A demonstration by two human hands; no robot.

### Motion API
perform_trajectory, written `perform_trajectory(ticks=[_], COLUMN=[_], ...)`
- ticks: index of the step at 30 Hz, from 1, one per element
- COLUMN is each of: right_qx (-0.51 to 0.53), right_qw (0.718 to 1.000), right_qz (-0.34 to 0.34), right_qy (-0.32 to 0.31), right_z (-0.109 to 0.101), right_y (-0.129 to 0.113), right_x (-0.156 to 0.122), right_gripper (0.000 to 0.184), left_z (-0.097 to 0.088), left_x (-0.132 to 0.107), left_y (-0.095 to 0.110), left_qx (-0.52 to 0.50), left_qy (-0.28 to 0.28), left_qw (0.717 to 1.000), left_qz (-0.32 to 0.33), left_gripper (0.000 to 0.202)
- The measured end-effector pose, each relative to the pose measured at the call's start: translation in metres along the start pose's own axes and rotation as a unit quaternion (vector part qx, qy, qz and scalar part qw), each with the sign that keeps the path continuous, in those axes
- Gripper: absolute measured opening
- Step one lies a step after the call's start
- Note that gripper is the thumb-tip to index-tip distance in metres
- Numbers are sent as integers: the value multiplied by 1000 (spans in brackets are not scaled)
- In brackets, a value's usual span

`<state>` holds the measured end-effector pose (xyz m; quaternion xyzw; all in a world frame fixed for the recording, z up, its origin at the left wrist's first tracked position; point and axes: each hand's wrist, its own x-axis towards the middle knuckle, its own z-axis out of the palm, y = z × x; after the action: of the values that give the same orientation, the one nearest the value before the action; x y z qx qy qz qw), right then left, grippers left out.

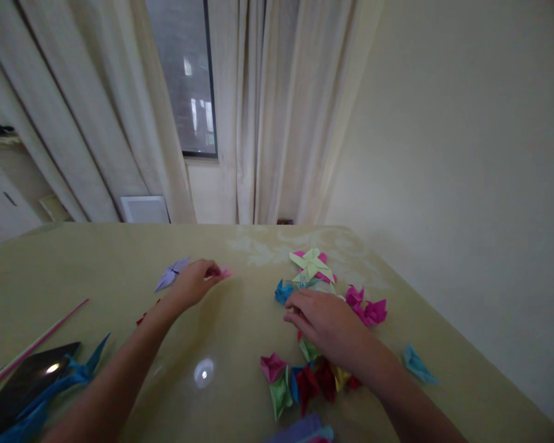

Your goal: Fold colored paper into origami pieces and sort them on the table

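Observation:
My left hand [197,282] is closed in a pinch on a small pink folded paper [226,273], at the table's surface left of the middle. A lilac paper figure [172,274] lies just beyond that wrist, and a bit of red paper [141,319] shows beside the forearm. On the right, my right hand [314,312] has its fingers drawn together; what they hold, if anything, is hidden. Its fingertips are beside a blue folded paper [283,291]. Behind it is a pale green paper pinwheel [313,265] over a magenta piece. Magenta paper figures [367,306] sit past its knuckles.
Several red, green and pink folded papers [307,383] lie under the right forearm. A sheet stack [300,431] is at the near edge. A light blue piece [418,364] rests right. Left are a dark flat device [32,378], a blue paper figure [80,372] and thin sticks [37,343].

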<state>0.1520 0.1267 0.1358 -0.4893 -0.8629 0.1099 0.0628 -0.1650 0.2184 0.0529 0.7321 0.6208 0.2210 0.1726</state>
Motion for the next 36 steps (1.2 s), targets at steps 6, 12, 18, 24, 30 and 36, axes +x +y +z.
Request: perform_trajectory(ticks=[6,12,18,24,30,36], right_qx=[141,200,67,-31,-29,111], right_qw=[981,971,987,980,973,973], right_qz=[-54,-63,-3,117,126,-33], right_qy=[123,115,143,159,189,202], right_z=[-1,-8,-33,-54,-60,-39], right_y=[3,4,33,86,87,18], right_x=[2,-5,-15,-34,-42,-24], right_gripper=[32,7,11,23,25,25], left_z=[-13,-10,-14,-16,-19,-30], left_x=[-43,-65,-28,-15,-3,-28], left_y=[107,141,60,-59,-51,68], left_qx=[-348,-354,-86,264,126,-365], left_qy=[-150,-154,27,20,-72,-152], left_qw=[902,895,989,952,987,913], left_qz=[209,224,121,-157,-63,104], left_gripper=[25,20,38,50,23,42])
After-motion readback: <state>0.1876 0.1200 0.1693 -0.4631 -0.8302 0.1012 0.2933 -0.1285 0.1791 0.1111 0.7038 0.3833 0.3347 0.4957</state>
